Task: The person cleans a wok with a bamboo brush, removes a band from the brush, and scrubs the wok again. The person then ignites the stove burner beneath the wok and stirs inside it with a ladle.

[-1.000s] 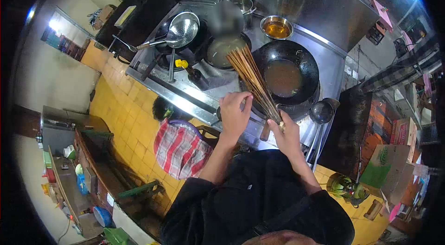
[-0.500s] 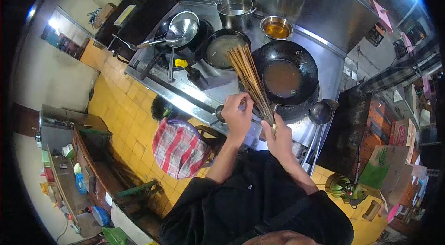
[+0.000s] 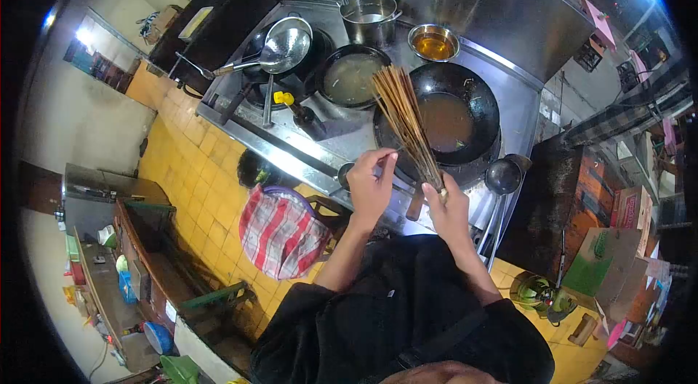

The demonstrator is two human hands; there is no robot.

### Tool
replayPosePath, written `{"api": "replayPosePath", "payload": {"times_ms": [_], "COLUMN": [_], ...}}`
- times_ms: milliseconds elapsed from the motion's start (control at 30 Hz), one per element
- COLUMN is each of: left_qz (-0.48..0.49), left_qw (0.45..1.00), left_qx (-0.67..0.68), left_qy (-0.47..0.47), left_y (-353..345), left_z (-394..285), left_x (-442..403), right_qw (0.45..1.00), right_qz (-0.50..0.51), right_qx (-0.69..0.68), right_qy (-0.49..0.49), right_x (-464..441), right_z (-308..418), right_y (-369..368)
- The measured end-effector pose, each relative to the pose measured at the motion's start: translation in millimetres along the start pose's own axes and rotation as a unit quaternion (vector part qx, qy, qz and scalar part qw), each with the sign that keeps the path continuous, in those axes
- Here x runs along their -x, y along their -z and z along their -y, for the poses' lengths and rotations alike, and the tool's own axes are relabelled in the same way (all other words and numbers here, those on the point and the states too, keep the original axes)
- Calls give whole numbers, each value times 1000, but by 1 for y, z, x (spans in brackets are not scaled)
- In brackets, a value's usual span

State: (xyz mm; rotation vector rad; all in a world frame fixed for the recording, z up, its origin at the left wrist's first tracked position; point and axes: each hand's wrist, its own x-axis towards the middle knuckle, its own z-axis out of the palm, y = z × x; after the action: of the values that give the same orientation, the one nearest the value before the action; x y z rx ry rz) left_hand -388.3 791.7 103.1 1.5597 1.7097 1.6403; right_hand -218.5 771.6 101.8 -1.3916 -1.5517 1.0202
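My right hand (image 3: 449, 209) is closed round the bound end of a bamboo wok brush (image 3: 404, 111), a bundle of thin brown sticks. The sticks fan out up and left, over the near left edge of a black wok (image 3: 480, 104) with murky brown liquid in it. My left hand (image 3: 372, 182) is just left of the brush, apart from it, with thumb and fingers pinched together; whatever lies between them is too small to make out. A wooden handle (image 3: 415, 204) shows between my hands, partly hidden.
Behind stand a black pan (image 3: 355, 75) of cloudy liquid, a metal pot (image 3: 369, 17) and a bowl of amber liquid (image 3: 434, 43). Strainers (image 3: 286, 48) and a yellow-capped bottle (image 3: 309, 122) are left; a ladle (image 3: 503, 177) is right. A checked cloth (image 3: 280, 233) covers a tub below left.
My right hand and the brush have shifted a little to the right. My left hand has drawn slightly down, and the gap between it and the brush is wider.
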Motion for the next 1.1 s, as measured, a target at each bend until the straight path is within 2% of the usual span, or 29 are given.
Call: {"api": "replayPosePath", "payload": {"times_ms": [33,100,133,200,233,300,333,400,433,500,667,733,767,800,833,867,900,967,1033,1100], "left_qz": [0,68,61,134,112,172,154,200,194,229,215,194,194,170,144,107,118,50,46,-1], "left_qw": [1000,957,958,905,912,814,821,744,747,801,825,887,886,944,978,992,991,989,992,993], "left_qx": [0,162,162,284,279,378,377,453,455,339,322,239,240,146,50,27,34,-105,-82,-76], "left_qy": [0,231,229,286,278,406,399,448,444,437,411,345,345,244,139,57,62,-97,-82,-89], "left_y": [1,1,1,10,14,17,20,22,22,20,23,25,24,23,19,17,15,11,4,-2], "left_z": [5,19,21,24,27,37,41,47,50,52,47,39,41,45,47,43,41,35,33,37], "left_x": [2,5,6,2,1,3,4,6,8,11,9,8,9,10,13,13,12,9,9,9], "right_qw": [1000,1000,999,998,997,991,992,988,984,981,974,971,971,972,972,971,970,982,992,992], "right_qz": [6,12,20,26,23,29,46,60,61,68,83,88,84,79,78,75,70,81,87,98], "right_qx": [-11,7,25,31,37,76,72,98,129,121,144,147,159,172,175,186,197,136,89,80], "right_qy": [-11,6,26,51,69,103,88,106,110,133,155,166,155,142,136,129,120,99,30,-3], "right_x": [0,1,0,1,0,0,0,-1,-1,-4,-8,-9,-8,-6,-4,-4,-2,0,4,6], "right_z": [2,6,6,-6,-10,-9,-2,2,0,-9,-17,-14,-11,-6,-5,-3,1,4,-1,-13], "right_y": [2,6,7,6,5,8,11,15,18,20,23,23,23,22,21,19,18,15,9,2]}}
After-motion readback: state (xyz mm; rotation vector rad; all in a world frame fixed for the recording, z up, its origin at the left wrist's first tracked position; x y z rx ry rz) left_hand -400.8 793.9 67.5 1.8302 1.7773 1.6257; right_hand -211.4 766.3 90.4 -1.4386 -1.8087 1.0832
